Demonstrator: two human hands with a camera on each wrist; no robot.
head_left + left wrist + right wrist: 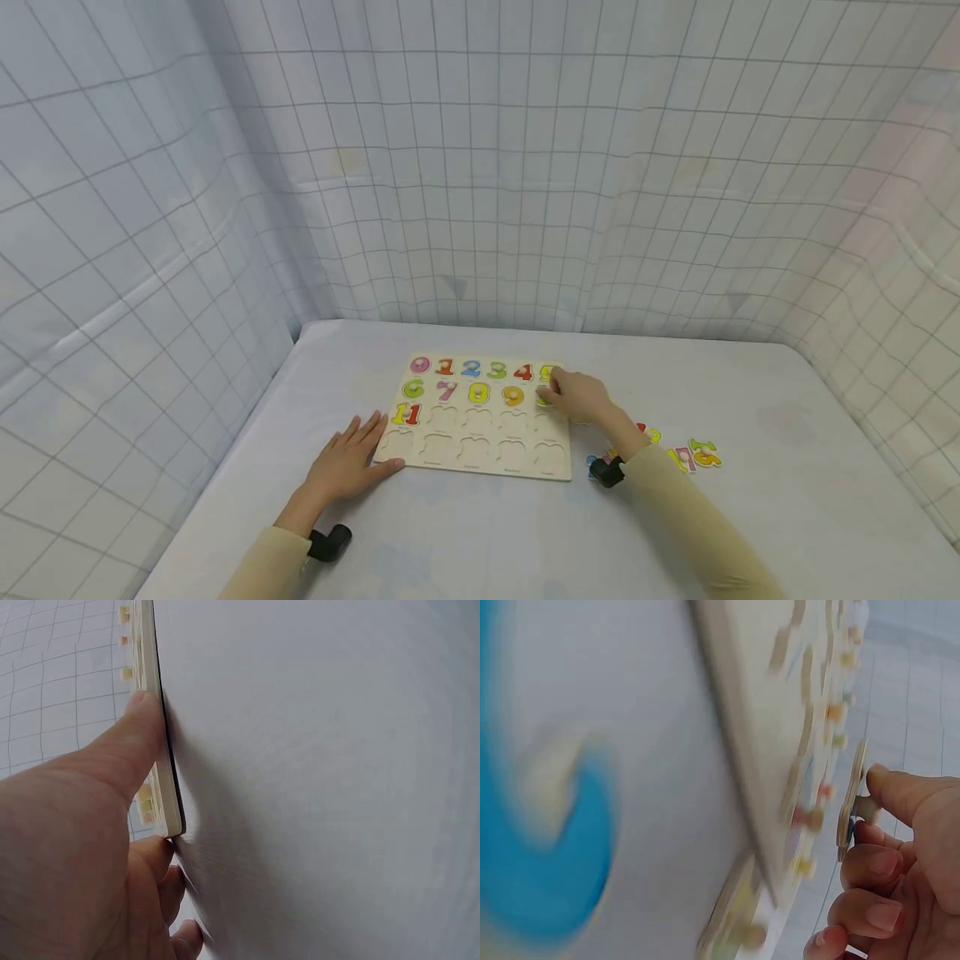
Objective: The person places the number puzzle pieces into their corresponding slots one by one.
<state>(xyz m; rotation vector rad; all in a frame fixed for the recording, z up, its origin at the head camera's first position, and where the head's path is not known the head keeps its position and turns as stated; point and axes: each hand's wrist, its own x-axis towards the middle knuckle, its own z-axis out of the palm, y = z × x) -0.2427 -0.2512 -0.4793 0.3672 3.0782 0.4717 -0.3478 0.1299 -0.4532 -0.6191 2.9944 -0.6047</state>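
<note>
- My right hand (581, 397) is at the right edge of the number puzzle board (480, 417), thumb and fingers pinched on the peg of a wooden number piece (850, 801). The right wrist view shows that piece held just off the board face, not yet seated.
- My left hand (347, 462) lies flat with fingers straight, gripping nothing. Its thumb (131, 742) presses the board's near left corner, steadying it on the desk (787, 500).
- The board sits mid-desk. Its top two rows hold pieces 0 to 9, an 11 (407, 412) sits at the left of the third row, and the other recesses are bare.
- I judge the step in hand to be seating this piece at the right end of the second row. To do it well I'd hold it level, turn it until its outline matches the recess, lower it gently, and keep the left thumb firm.
- Loose number pieces (693, 454) lie on the desk just right of the board, behind my right forearm.
</note>
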